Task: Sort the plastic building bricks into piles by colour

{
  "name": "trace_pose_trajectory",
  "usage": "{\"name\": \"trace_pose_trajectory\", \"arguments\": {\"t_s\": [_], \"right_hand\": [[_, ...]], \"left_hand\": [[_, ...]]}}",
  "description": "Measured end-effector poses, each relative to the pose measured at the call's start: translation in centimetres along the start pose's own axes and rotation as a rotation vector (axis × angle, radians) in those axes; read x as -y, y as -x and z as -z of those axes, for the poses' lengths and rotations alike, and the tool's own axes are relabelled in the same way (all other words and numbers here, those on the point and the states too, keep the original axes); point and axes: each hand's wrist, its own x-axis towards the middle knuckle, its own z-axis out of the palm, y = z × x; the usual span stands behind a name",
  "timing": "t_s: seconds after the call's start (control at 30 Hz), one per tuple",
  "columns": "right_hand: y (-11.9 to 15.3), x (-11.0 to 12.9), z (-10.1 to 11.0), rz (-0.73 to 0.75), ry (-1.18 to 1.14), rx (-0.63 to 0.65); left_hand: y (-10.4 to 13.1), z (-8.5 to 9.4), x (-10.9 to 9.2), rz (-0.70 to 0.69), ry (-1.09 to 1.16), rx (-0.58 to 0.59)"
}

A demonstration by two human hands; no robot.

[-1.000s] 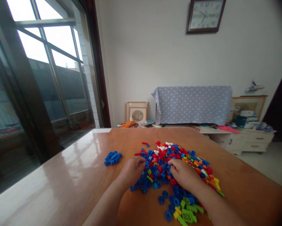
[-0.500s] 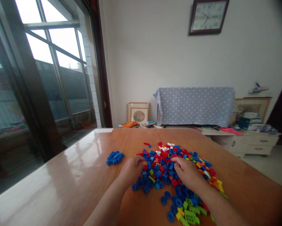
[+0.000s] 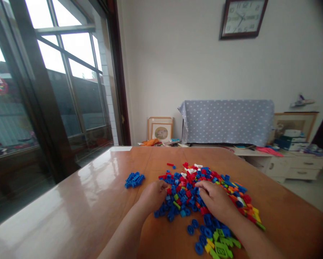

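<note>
A large pile of mixed toy bricks (image 3: pixel 181 192), mostly blue and red, spreads over the wooden table (image 3: pixel 96 201). My left hand (image 3: pixel 156 194) is at the pile's left edge, its fingers curled together; whatever they may hold is too small to make out. Over the right part of the pile is my right hand (image 3: pixel 211 196), thumb and forefinger close together, with their grip also unclear. Left of my left hand lies a separate cluster of blue bricks (image 3: pixel 134 180). Blue wheels (image 3: pixel 198 248) and green pieces (image 3: pixel 222 249) lie at the near side, by my right forearm.
A small red piece (image 3: pixel 170 164) lies beyond the pile. White paper (image 3: pixel 120 148) rests at the table's far left edge. Behind the table are a cloth-covered object (image 3: pixel 227 122), a framed picture (image 3: pixel 161 132) and a white cabinet (image 3: pixel 299 167). A window is on the left.
The whole view has shifted slightly, so things appear a little farther right. My right hand's fingers have moved slightly left relative to the pile; both hands stay at the bricks.
</note>
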Motion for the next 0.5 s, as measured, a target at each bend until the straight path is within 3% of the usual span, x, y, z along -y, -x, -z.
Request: {"name": "trace_pose_trajectory", "arguments": {"t_s": [0.2,0.5], "right_hand": [[0.6,0.8,-0.6,0.044,0.049,0.166],[1.0,2.6,-0.6,0.077,-0.028,0.172]], "left_hand": [[-0.2,-0.2,0.6,-0.022,-0.081,-0.008],[-0.2,-0.1,1.1,0.060,0.039,-0.029]]}}
